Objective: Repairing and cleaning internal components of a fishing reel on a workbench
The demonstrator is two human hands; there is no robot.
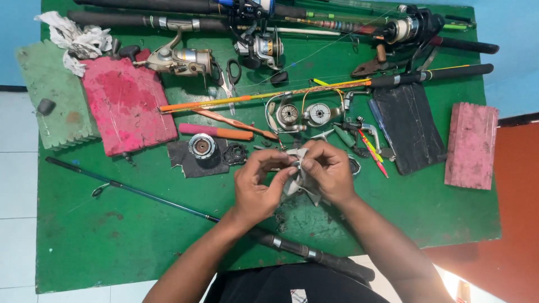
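Both my hands meet over the middle of the green table. My left hand pinches a small part against a crumpled white cloth. My right hand grips the same cloth from the other side. The small part is mostly hidden by my fingers. Just beyond my hands lie an opened fishing reel body, a reel spool on a dark scrap, and a black gear-like part.
Several fishing rods and reels line the far edge. A pink foam block, green foam, scissors, black pad, another pink block and a thin rod lie around.
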